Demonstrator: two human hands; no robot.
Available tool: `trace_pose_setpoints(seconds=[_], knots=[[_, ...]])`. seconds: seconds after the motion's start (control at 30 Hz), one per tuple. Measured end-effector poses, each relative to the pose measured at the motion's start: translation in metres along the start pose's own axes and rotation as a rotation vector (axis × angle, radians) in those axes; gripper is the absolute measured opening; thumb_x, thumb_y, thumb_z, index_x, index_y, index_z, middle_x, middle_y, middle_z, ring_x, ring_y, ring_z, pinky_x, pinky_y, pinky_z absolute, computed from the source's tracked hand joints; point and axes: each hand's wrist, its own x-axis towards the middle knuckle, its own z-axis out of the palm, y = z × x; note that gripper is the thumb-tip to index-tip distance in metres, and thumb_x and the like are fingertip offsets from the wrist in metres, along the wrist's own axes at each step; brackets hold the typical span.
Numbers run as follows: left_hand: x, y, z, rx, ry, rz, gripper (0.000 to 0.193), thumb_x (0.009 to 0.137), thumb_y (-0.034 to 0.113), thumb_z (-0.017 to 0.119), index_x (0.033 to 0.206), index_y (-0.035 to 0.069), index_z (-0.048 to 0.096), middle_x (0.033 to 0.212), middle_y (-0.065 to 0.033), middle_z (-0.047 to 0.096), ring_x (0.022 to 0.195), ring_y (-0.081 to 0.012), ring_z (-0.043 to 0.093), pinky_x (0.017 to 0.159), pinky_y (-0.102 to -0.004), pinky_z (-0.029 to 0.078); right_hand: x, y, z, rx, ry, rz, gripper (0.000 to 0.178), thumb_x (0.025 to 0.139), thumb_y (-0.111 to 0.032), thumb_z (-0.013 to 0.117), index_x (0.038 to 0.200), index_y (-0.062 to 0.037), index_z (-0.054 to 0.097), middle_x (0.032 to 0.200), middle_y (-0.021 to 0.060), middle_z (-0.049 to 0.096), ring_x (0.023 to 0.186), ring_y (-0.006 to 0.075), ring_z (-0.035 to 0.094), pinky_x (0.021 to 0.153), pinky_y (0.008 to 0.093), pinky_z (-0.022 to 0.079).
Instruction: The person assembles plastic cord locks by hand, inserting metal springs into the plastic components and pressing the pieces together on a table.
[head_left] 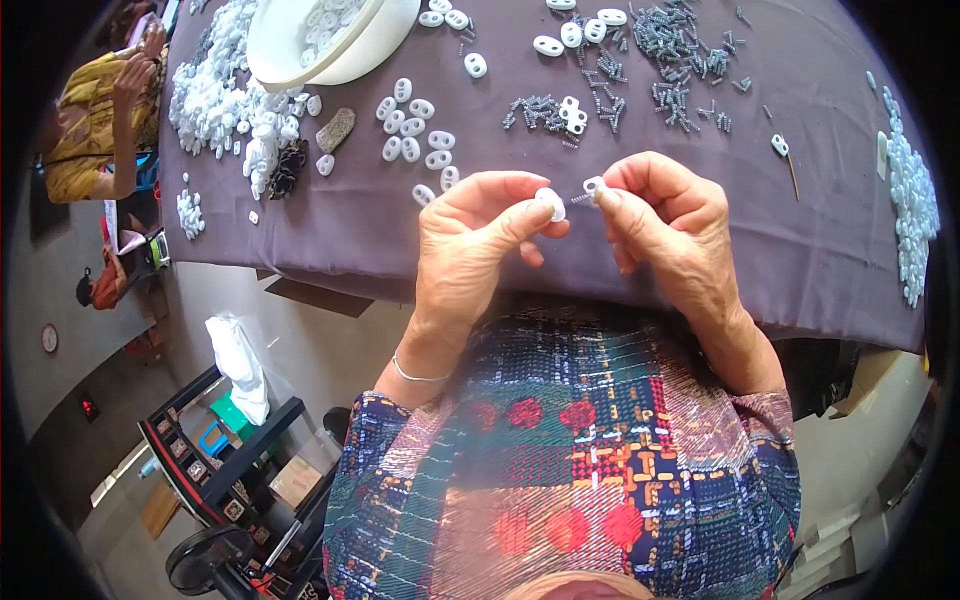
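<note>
- White oval pieces (330, 28) are held in a pale bowl (388, 38) at upper left, beside a heap of small white parts (210, 90); much stock seems left to be worked.
- Loose white ovals (411, 127) are spread farther right on the dark cloth (340, 225); whether these are finished or waiting cannot be told.
- By the left hand (465, 225), one white oval piece (551, 205) is pinched narrowly between thumb and finger, over the near part of the cloth.
- Toward that oval, a metal spring (581, 198) is pointed from a small pale piece (593, 185); a slight gap appears between them, so the joining is judged not yet done.
- By the right hand (685, 225), the small pale piece is gripped in a tight pinch.
- Beyond, many springs (675, 42) are scattered; these seem unused.
- At far right, bluish pieces (912, 215) are piled; the work is judged far from finished.
</note>
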Motion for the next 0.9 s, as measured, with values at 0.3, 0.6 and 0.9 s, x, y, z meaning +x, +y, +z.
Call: trace_pose_setpoints(seconds=[0.3, 0.6, 0.9], knots=[[-0.0049, 0.0002, -0.0034, -0.074, -0.034, -0.018, 0.016, 0.080, 0.007, 0.066, 0.094, 0.000, 0.061, 0.084, -0.0089, 0.066, 0.074, -0.0169, 0.065, 0.055, -0.0218, 0.047, -0.0020, 0.0029, 0.0098, -0.106, 0.005, -0.113, 0.012, 0.087, -0.010, 0.059, 0.087, 0.0013, 0.058, 0.063, -0.0007, 0.054, 0.050, 0.0029, 0.047, 0.043, 0.0167, 0.036], [-0.0056, -0.0028, -0.0013, -0.029, -0.003, 0.003, 0.014, 0.080, 0.006, 0.066, 0.091, 0.000, 0.060, 0.084, -0.0091, 0.065, 0.074, -0.0169, 0.064, 0.056, -0.0221, 0.048, -0.0015, 0.0053, 0.0078, -0.176, -0.007, -0.122, 0.011, 0.086, -0.011, 0.060, 0.087, 0.0000, 0.058, 0.063, -0.0017, 0.055, 0.050, 0.0018, 0.046, 0.043, 0.0158, 0.035], [-0.0069, -0.0045, 0.0004, 0.036, 0.029, 0.040, 0.014, 0.081, 0.005, 0.066, 0.092, 0.000, 0.060, 0.085, -0.0092, 0.065, 0.073, -0.0168, 0.065, 0.057, -0.0223, 0.049, -0.0004, 0.0044, 0.0073, -0.295, -0.012, -0.145, 0.012, 0.085, -0.011, 0.061, 0.088, -0.0002, 0.060, 0.065, -0.0029, 0.054, 0.052, 0.0007, 0.045, 0.043, 0.0159, 0.034]])
